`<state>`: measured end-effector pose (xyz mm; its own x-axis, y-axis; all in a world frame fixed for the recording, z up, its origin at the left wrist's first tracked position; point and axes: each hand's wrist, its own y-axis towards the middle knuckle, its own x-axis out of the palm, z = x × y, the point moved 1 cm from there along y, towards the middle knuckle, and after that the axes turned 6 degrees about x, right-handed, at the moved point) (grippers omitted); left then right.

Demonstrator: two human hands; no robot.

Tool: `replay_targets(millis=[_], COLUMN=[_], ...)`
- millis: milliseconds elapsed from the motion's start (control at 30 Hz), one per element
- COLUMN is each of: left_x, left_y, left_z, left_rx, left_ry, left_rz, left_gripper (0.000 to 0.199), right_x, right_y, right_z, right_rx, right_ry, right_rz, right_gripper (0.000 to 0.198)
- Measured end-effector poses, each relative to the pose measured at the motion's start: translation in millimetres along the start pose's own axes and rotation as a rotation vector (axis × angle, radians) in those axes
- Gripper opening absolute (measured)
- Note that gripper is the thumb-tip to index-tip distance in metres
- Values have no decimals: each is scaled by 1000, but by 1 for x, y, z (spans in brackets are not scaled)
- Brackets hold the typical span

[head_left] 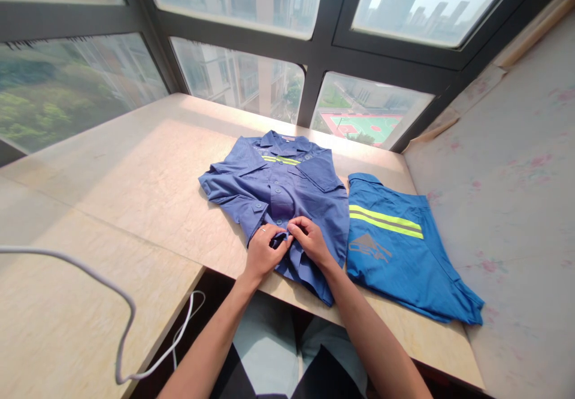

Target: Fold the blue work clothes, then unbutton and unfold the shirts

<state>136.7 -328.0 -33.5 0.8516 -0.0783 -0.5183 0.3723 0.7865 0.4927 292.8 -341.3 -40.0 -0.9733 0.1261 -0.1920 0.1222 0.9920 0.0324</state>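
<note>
Pale grey-green fabric trousers on the wearer's lap, six o'clock, cut off by the lower edge; the black areas beside them are hard to make out.

Left hand, bare, with a thin ring, just left of six o'clock: thumb and index finger pinch cloth. Right hand, bare, just right of six: thumb and bent index finger pinch the same front edge. Precise grip hidden by the fingers.

Purplish-blue collared cotton-look work shirt, at the dial's centre, face up on the cream marble-patterned countertop; yellow-striped chest, neck label too small to read, chest lettering partly lost in folds, lower front partly covered by the hands.

Brighter blue folded garment, yellow-and-grey stripe, grey printed emblem, four o'clock; inner layers out of sight.

White flexible cable, eight o'clock, cut off at the left edge.

Dark-framed windows, ten to two o'clock; distant buildings hazy.

Pale floral-patterned wall, three o'clock, cropped.
</note>
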Motion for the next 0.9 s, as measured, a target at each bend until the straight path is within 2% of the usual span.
replay_targets(millis=[300,533,800,900], left_x=[1,-1,-1,-1], left_y=[-3,-3,-8,-9], left_z=[-3,-3,-4,-4], left_rx=[29,64,222,280], left_ry=[33,-125,16,73], left_rz=[-14,22,102,182], left_gripper=[12,13,17,16], right_x=[1,1,2,2], right_y=[-1,-1,-2,-1], right_z=[-1,0,-3,-6], right_rx=[63,105,61,22], right_ry=[101,189,129,70], right_rz=[-48,-71,-45,-40], right_gripper=[28,30,29,29])
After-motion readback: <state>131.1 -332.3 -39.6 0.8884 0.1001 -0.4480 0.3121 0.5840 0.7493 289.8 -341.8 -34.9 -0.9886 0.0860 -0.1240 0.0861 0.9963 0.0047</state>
